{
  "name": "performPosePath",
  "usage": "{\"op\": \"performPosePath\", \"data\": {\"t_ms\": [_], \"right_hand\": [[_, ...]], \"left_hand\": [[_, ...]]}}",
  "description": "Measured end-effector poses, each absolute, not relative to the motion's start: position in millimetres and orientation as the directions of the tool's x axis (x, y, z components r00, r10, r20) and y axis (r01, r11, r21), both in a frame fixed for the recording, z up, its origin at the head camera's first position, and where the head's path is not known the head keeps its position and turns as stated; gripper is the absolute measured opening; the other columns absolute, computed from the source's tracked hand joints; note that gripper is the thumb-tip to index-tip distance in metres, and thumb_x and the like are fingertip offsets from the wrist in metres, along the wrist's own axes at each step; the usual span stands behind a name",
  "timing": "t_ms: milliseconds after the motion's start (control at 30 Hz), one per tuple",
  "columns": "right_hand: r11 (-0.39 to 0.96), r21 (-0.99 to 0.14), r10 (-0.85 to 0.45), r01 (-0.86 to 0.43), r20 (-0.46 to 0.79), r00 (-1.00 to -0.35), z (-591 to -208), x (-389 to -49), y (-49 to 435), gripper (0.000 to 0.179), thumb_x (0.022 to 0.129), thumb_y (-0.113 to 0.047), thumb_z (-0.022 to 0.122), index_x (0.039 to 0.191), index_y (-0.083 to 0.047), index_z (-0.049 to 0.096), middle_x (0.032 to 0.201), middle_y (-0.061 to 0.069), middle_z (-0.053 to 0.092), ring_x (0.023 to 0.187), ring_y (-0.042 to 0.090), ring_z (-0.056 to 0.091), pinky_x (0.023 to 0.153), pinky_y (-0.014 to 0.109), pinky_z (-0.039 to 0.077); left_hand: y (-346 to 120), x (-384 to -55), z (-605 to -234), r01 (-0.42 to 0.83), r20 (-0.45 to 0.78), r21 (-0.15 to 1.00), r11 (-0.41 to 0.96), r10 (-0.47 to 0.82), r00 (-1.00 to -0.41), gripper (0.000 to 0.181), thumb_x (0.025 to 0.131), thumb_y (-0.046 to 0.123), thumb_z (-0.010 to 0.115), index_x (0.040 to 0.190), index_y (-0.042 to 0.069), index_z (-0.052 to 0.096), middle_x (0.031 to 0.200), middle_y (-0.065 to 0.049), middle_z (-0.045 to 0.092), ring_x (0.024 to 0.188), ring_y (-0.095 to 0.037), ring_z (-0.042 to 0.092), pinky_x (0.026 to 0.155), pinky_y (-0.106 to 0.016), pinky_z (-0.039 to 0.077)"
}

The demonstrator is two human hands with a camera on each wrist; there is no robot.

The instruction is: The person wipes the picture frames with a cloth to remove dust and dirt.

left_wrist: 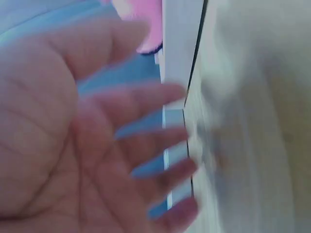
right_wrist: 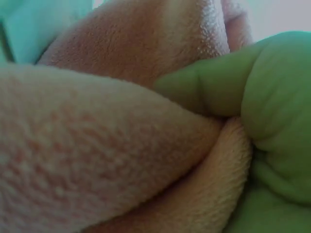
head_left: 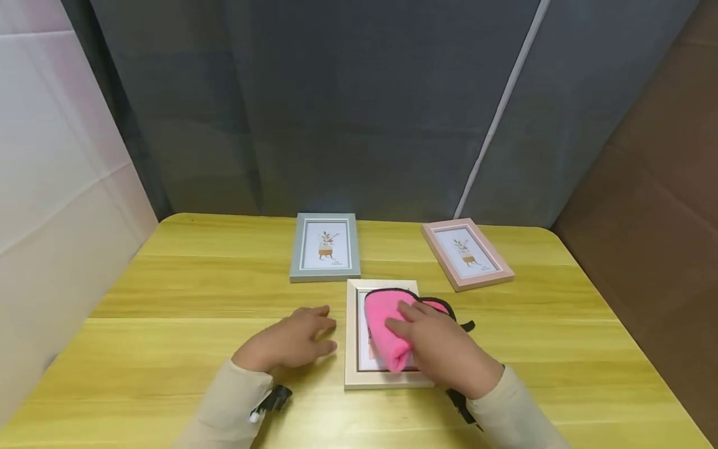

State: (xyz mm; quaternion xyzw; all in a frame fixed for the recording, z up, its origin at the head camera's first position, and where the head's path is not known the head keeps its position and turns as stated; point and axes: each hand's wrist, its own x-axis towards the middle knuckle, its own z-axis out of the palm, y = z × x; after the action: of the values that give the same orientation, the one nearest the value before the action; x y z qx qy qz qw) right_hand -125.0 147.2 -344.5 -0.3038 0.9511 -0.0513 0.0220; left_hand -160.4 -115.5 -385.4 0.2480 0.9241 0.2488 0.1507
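A pink cloth [head_left: 387,321] with black edging is bunched in my right hand [head_left: 445,349], which grips it over a cream picture frame [head_left: 353,337] lying on the table. The cloth covers much of the picture inside that frame. In the right wrist view, the thumb presses into thick folds of the fuzzy cloth [right_wrist: 87,145]. My left hand [head_left: 297,340] hovers just left of the cream frame, holding nothing. Its fingers are spread and slightly bent in the left wrist view, near the side of the frame [left_wrist: 182,43].
Behind the cream frame, a grey-blue picture frame [head_left: 297,249] lies flat, and a pink picture frame [head_left: 493,252] lies turned at an angle to the right. The wood-grain table [head_left: 185,274] meets a dark cloth backdrop [head_left: 359,112] at the far edge.
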Motion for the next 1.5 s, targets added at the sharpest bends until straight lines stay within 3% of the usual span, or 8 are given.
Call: {"op": "performPosePath", "data": {"t_ms": [133,300,467,733,1067,1200,1400,1500], "right_hand": [[0.753,-0.083,-0.657,-0.653,-0.032,-0.753,-356.9,-106.4,133.0,0.053,0.085,-0.006,0.073,0.136,-0.017,0.063,0.143,0.018,0.053,0.131,0.039,0.049,0.106,0.051,0.040],[0.728,-0.046,-0.685,-0.684,-0.062,-0.725,-373.3,-96.3,116.3,0.061,0.083,0.001,0.063,0.140,-0.021,0.059,0.142,0.014,0.055,0.131,0.036,0.049,0.103,0.047,0.045],[0.763,-0.024,-0.643,-0.646,-0.126,-0.755,-371.4,-99.1,119.7,0.053,0.088,-0.007,0.066,0.138,-0.024,0.062,0.142,0.009,0.055,0.133,0.034,0.048,0.102,0.049,0.045],[0.886,0.014,-0.454,-0.464,-0.179,-0.873,-361.8,-110.6,139.2,0.042,0.085,-0.016,0.076,0.126,-0.021,0.071,0.138,0.010,0.058,0.132,0.039,0.046,0.098,0.059,0.044],[0.703,-0.063,-0.710,-0.709,-0.119,-0.694,-363.0,-89.1,121.9,0.064,0.081,0.000,0.067,0.138,-0.028,0.061,0.140,0.012,0.057,0.129,0.036,0.052,0.104,0.044,0.044],[0.754,-0.053,-0.653,-0.655,-0.166,-0.739,-359.2,-92.1,129.1,0.056,0.084,-0.006,0.069,0.135,-0.029,0.064,0.140,0.007,0.058,0.131,0.034,0.050,0.104,0.046,0.043],[0.842,-0.041,-0.537,-0.537,-0.139,-0.832,-354.4,-102.7,147.2,0.034,0.085,-0.009,0.066,0.116,-0.021,0.076,0.130,0.007,0.065,0.128,0.036,0.051,0.102,0.052,0.044],[0.835,-0.049,-0.550,-0.549,-0.122,-0.826,-356.2,-102.4,145.0,0.036,0.085,-0.010,0.068,0.118,-0.022,0.075,0.130,0.009,0.064,0.128,0.038,0.051,0.100,0.054,0.044]], "left_hand": [[-110.9,-179.8,-393.9,0.326,-0.068,0.516,0.792,0.418,-0.906,0.042,0.098,0.034,0.061,0.126,0.003,0.066,0.148,-0.026,0.043,0.135,-0.049,0.035,0.103,-0.072,0.028],[-104.1,-185.5,-400.6,0.284,-0.081,0.505,0.815,0.372,-0.925,0.046,0.096,0.037,0.063,0.130,0.006,0.065,0.150,-0.027,0.039,0.135,-0.053,0.031,0.099,-0.075,0.029],[-103.2,-186.2,-399.5,0.258,-0.097,0.496,0.829,0.348,-0.932,0.047,0.095,0.040,0.064,0.131,0.009,0.065,0.152,-0.025,0.038,0.136,-0.050,0.031,0.100,-0.072,0.030],[-103.6,-184.7,-395.9,0.238,-0.111,0.508,0.828,0.337,-0.935,0.047,0.095,0.042,0.064,0.131,0.012,0.066,0.153,-0.025,0.035,0.136,-0.051,0.030,0.101,-0.072,0.029],[-101.2,-182.8,-393.7,0.234,-0.116,0.499,0.835,0.332,-0.936,0.043,0.093,0.039,0.065,0.129,0.014,0.068,0.153,-0.024,0.036,0.138,-0.050,0.028,0.101,-0.071,0.029],[-100.3,-183.4,-393.9,0.228,-0.120,0.507,0.831,0.330,-0.936,0.043,0.093,0.040,0.065,0.128,0.015,0.069,0.154,-0.023,0.034,0.137,-0.049,0.028,0.101,-0.070,0.029],[-100.0,-184.3,-394.3,0.225,-0.118,0.512,0.829,0.327,-0.938,0.044,0.093,0.040,0.065,0.127,0.014,0.069,0.154,-0.023,0.035,0.137,-0.049,0.029,0.101,-0.070,0.029],[-100.5,-183.2,-394.1,0.226,-0.122,0.511,0.829,0.330,-0.936,0.044,0.093,0.040,0.065,0.127,0.013,0.070,0.154,-0.024,0.035,0.137,-0.049,0.029,0.101,-0.071,0.029]]}}
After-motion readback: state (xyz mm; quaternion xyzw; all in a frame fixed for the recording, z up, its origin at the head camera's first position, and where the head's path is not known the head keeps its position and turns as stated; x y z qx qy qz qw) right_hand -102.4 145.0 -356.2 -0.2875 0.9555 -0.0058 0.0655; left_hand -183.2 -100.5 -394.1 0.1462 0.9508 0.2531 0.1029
